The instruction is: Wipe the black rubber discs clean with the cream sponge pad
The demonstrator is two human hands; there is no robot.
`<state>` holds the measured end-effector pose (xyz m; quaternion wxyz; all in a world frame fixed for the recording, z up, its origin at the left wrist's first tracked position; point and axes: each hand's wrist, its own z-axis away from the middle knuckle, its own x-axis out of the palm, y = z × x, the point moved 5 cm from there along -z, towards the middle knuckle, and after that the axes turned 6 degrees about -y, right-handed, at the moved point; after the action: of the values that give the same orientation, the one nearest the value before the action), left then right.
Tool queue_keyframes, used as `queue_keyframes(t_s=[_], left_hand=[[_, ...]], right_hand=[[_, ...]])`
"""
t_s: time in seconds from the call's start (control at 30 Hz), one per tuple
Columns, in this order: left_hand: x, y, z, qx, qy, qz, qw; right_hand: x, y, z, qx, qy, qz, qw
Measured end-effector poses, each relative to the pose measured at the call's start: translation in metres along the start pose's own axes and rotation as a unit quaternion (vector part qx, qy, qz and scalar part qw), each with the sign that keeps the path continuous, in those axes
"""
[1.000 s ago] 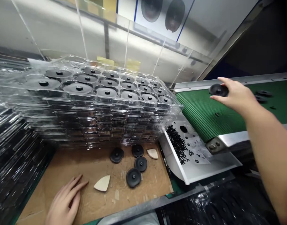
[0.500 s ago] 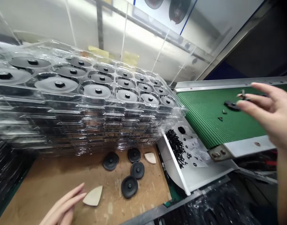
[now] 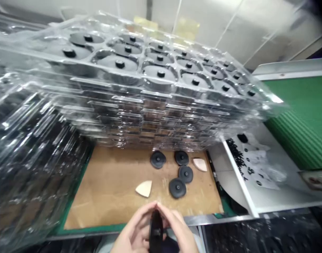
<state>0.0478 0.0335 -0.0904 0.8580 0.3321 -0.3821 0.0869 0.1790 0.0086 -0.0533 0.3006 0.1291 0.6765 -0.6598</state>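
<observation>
At the table's front edge, my left hand (image 3: 134,230) and my right hand (image 3: 180,232) come together with fingertips nearly touching. Both are closed around a dark, rounded disc-like part (image 3: 156,232), held on edge between them. Its lower end runs out of the picture. Beyond my hands on the brown board (image 3: 110,179) lies a cream wedge-shaped pad (image 3: 144,189). Several black rounded discs with small central posts, one of them a black disc (image 3: 177,188), lie to its right. A second cream pad (image 3: 200,164) is beside them.
A tall stack of clear plastic trays (image 3: 150,116) holding grey discs stands behind the board. More clear trays (image 3: 31,158) rise at the left. On the right are a white bin (image 3: 240,175) with small black pieces and a green conveyor belt (image 3: 305,116).
My right hand has left the conveyor and joined my left hand at the table front. The black part is now between both hands. The view has swung left.
</observation>
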Motion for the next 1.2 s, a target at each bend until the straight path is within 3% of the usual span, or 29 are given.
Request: queue_keyframes(t_s=[0.1,0.27,0.37,0.47,0.63,0.73,0.8,0.9,1.03,1.13,1.2], left_hand=[[-0.013,0.013,0.014,0.035,0.052,0.037,0.997],[-0.021,0.040,0.034,0.105,0.101,0.142,0.979],[-0.029,0.048,0.042,0.147,0.118,0.166,0.968],[-0.035,0.048,0.045,0.172,0.130,0.160,0.963],[-0.025,0.049,0.038,0.159,0.127,0.133,0.970],[-0.010,0.051,0.033,0.133,0.098,0.118,0.979],[-0.002,0.053,0.031,0.118,0.078,0.112,0.984],[0.004,0.053,0.029,0.120,0.081,0.115,0.983],[0.014,0.053,0.027,0.117,0.057,0.112,0.985],[0.017,0.053,0.027,0.103,0.035,0.098,0.989],[0.020,0.052,0.025,0.093,0.026,0.098,0.990]], right_hand=[[0.005,-0.006,-0.023,-0.052,-0.043,0.045,0.997],[0.013,0.022,-0.072,0.004,0.035,0.132,0.991],[0.034,0.028,-0.079,-0.022,0.027,0.114,0.993],[0.040,0.014,-0.079,-0.070,0.017,0.085,0.994],[0.004,-0.044,-0.084,-0.077,0.051,0.041,0.995],[-0.014,-0.091,-0.075,-0.150,0.076,0.018,0.986],[-0.014,-0.110,-0.068,-0.178,0.031,0.024,0.983],[-0.010,-0.115,-0.068,-0.156,-0.037,0.051,0.986],[-0.023,-0.112,-0.069,-0.187,0.062,0.055,0.979],[-0.029,-0.107,-0.053,-0.212,-0.008,0.006,0.977],[-0.037,-0.098,-0.041,-0.166,-0.037,0.021,0.985]])
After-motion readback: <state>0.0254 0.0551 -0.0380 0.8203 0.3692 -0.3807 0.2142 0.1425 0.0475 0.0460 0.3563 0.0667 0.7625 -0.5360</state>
